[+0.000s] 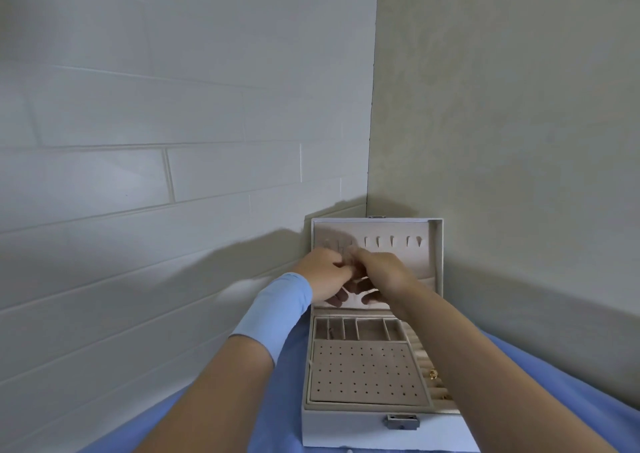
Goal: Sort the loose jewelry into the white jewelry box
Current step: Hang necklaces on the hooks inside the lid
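Note:
The white jewelry box (346,425) stands open on a blue cloth, its lid (434,255) upright against the wall corner. My left hand (327,274) and my right hand (382,274) meet in front of the lid's left necklace hooks, fingers curled together. Whatever they pinch is too small and blurred to make out. In the base lie a beige earring panel (365,373) with rows of holes, several small compartments (370,329) and ring rolls on the right holding a gold ring (433,373). My right forearm covers part of the ring rolls.
A blue cloth (291,383) covers the surface under the box. A white brick-pattern wall (156,175) rises at left and a plain beige wall (519,141) at right, meeting behind the lid. A metal clasp (401,421) sits on the box front.

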{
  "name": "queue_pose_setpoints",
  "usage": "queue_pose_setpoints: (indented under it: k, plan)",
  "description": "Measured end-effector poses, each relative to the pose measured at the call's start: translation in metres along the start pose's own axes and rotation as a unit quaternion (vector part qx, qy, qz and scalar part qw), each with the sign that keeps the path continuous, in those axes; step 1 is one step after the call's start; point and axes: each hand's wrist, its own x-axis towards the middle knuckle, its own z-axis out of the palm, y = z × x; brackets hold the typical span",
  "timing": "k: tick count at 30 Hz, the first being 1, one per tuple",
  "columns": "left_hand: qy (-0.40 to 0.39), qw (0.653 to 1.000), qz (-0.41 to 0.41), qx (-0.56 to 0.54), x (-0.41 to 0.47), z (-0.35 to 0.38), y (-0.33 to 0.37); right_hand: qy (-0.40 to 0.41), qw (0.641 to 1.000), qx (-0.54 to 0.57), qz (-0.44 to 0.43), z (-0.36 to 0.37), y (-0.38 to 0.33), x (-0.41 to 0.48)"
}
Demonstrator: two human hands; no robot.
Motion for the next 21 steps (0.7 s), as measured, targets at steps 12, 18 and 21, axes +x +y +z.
queue_pose_setpoints:
  k: [12,18,21]
  plan:
    - [0.033,0.999,0.003,0.015,-0.015,0.016,0.000,0.063,0.981,-0.140,-0.116,-0.013,-0.015,-0.013]
    - [0.028,0.999,0.005,-0.032,-0.021,0.018,0.001,0.069,0.979,-0.142,-0.132,-0.026,-0.014,-0.017]
    - [0.046,0.999,0.008,-0.019,-0.020,0.015,-0.001,0.035,0.984,-0.157,-0.077,-0.029,-0.008,-0.020]
